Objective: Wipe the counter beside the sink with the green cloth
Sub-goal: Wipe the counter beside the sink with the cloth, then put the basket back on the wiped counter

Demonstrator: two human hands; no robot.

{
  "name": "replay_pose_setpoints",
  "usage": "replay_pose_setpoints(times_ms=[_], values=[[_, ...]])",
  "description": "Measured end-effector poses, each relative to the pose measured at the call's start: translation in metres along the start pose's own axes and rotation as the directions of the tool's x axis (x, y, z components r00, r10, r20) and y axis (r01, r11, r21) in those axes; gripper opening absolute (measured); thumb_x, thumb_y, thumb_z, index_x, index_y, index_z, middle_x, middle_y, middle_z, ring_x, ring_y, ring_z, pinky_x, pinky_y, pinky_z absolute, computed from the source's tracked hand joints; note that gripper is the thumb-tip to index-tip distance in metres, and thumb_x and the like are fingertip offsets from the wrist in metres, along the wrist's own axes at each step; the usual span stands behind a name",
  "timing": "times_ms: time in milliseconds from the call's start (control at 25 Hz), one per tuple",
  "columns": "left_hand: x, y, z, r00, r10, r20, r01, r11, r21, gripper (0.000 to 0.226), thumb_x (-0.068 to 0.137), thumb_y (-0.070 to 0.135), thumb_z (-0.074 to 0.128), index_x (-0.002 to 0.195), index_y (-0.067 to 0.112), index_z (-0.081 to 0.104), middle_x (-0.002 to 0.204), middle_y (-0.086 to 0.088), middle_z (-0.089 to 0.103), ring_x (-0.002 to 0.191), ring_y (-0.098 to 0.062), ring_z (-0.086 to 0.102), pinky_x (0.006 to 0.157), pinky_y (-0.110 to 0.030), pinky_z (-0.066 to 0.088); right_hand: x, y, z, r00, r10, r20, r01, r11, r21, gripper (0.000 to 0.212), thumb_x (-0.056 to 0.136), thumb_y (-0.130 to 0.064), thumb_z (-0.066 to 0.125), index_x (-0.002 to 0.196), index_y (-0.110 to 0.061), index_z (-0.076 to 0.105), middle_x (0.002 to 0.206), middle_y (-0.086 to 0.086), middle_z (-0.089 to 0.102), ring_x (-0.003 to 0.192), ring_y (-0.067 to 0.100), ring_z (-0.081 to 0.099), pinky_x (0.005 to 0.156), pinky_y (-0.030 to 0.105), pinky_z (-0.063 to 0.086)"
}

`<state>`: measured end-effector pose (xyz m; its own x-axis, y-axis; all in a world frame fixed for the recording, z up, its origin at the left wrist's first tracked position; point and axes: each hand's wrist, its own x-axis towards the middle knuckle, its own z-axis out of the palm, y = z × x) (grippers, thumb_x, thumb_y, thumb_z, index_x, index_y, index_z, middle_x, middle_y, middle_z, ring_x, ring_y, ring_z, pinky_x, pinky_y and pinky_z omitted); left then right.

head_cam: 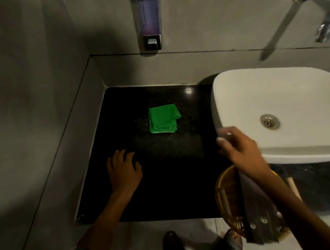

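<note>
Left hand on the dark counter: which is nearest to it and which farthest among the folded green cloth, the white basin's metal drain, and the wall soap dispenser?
From the left hand, flat on the black counter:
1. Folded green cloth, just beyond the fingertips, mid-counter.
2. Round metal drain, off to the right inside the white basin.
3. Wall-mounted soap dispenser, high on the back wall.
</note>
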<state>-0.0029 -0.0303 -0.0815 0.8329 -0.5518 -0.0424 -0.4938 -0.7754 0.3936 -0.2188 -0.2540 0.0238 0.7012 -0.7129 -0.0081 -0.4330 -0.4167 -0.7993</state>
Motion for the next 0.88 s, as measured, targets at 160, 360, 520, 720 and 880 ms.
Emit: replay_pose_setpoints(times_ms=[160, 360, 520, 720, 880], values=[[-0.054, 0.100, 0.007, 0.940, 0.139, 0.313, -0.041, 0.953, -0.299, 0.017, 0.083, 0.038, 0.058, 0.094, 0.027, 0.067, 0.093, -0.001, 0.075, 0.089, -0.023, 0.069, 0.076, -0.033, 0.054, -0.073, 0.050, -0.094, 0.942, 0.293, -0.163, -0.335, 0.855, -0.397, 0.011, 0.091, -0.036, 0.060, 0.089, -0.025, 0.061, 0.086, 0.002, 0.072, 0.074, 0.019, 0.066, 0.069, 0.034, 0.056], [-0.115, 0.151, 0.036, 0.775, 0.182, 0.605, 0.179, 0.855, -0.486, 0.051, 0.076, 0.062, 0.058, 0.122, 0.043, 0.046, 0.095, 0.011, 0.065, 0.082, -0.006, 0.066, 0.067, -0.020, 0.050, -0.110, 0.087, -0.103, 0.778, 0.629, 0.018, -0.590, 0.739, -0.326, 0.035, 0.094, -0.021, 0.060, 0.124, -0.005, 0.052, 0.113, 0.023, 0.063, 0.090, 0.030, 0.062, 0.079, 0.042, 0.052], [-0.124, 0.147, 0.033, 0.833, 0.158, 0.530, 0.203, 0.805, -0.558, 0.050, 0.080, 0.036, 0.068, 0.126, 0.035, 0.050, 0.111, 0.003, 0.068, 0.099, -0.011, 0.066, 0.075, -0.019, 0.051, -0.106, 0.077, -0.083, 0.777, 0.629, 0.038, -0.598, 0.755, -0.269, 0.023, 0.093, -0.017, 0.061, 0.113, -0.005, 0.063, 0.100, 0.016, 0.069, 0.083, 0.025, 0.067, 0.073, 0.037, 0.055], [-0.089, 0.084, -0.014, 0.942, -0.058, 0.332, 0.230, 0.832, -0.505, 0.042, 0.088, 0.023, 0.062, 0.129, 0.028, 0.054, 0.122, -0.006, 0.067, 0.105, -0.022, 0.065, 0.091, -0.041, 0.055, -0.073, 0.030, -0.024, 0.793, 0.561, 0.237, -0.538, 0.828, -0.160, 0.014, 0.091, -0.025, 0.064, 0.097, -0.013, 0.068, 0.091, 0.009, 0.073, 0.081, 0.019, 0.070, 0.076, 0.039, 0.059], [-0.055, 0.020, -0.052, 0.946, -0.257, 0.200, 0.313, 0.886, -0.341, 0.047, 0.094, 0.021, 0.053, 0.139, 0.017, 0.046, 0.132, -0.021, 0.060, 0.120, -0.038, 0.056, 0.101, -0.043, 0.046, -0.039, -0.017, 0.046, 0.840, 0.422, 0.341, -0.444, 0.896, -0.016, 0.021, 0.090, -0.021, 0.067, 0.104, -0.007, 0.072, 0.094, 0.016, 0.076, 0.087, 0.029, 0.073, 0.085, 0.046, 0.059]])
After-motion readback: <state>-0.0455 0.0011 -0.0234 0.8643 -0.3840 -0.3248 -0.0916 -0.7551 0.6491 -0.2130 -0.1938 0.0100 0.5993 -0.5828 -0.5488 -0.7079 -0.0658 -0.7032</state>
